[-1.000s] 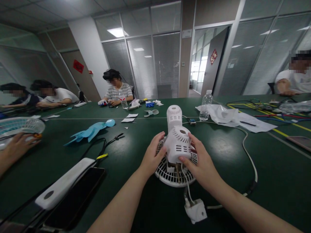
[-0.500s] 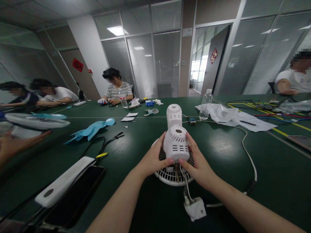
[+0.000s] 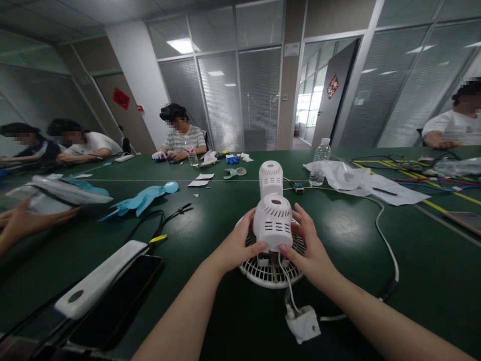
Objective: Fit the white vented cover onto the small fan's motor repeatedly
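A white vented fan motor cover sits over the back of a round white fan grille, right in front of me. My left hand holds the cover's left side, thumb at its lower edge. On the other side, my right hand keeps its thumb at the lower right corner; its index finger is raised off the surface and its lower fingers are by the side. Behind stands a similar white vented cover. A thin cable runs from below the cover to a small white block.
Left lie a white power strip, a dark phone and blue fan blades. A water bottle and white plastic sheet are at the back right. Another person's hand holds a pale, bagged-looking object at far left. Co-workers sit around.
My right index finger has lifted away from the cover, while my left hand has barely moved. At far left, the other person's held object has tilted and shifted.
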A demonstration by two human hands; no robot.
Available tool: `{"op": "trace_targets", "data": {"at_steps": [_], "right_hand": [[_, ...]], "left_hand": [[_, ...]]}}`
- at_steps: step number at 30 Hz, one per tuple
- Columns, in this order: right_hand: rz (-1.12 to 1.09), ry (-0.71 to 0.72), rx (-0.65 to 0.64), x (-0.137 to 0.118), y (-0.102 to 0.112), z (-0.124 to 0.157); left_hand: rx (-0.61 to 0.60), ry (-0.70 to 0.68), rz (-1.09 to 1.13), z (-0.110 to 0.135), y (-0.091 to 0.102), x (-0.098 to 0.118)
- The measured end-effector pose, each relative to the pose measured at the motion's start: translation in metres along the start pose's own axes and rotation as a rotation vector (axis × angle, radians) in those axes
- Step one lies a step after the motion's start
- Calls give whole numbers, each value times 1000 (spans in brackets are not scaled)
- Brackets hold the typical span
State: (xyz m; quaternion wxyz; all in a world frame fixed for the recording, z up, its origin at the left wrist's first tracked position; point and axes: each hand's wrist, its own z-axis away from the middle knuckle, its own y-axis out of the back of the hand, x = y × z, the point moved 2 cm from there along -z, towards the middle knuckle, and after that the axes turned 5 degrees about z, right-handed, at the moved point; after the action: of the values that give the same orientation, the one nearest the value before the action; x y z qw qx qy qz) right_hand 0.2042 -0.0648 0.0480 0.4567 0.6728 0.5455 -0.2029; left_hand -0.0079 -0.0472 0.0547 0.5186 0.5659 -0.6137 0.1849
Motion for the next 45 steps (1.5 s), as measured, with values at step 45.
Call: {"op": "trace_targets", "data": {"at_steps": [45], "right_hand": [[75,51,-71,-2,0,-1]], "left_hand": [[-123,41,178,-2,-2,2]]}}
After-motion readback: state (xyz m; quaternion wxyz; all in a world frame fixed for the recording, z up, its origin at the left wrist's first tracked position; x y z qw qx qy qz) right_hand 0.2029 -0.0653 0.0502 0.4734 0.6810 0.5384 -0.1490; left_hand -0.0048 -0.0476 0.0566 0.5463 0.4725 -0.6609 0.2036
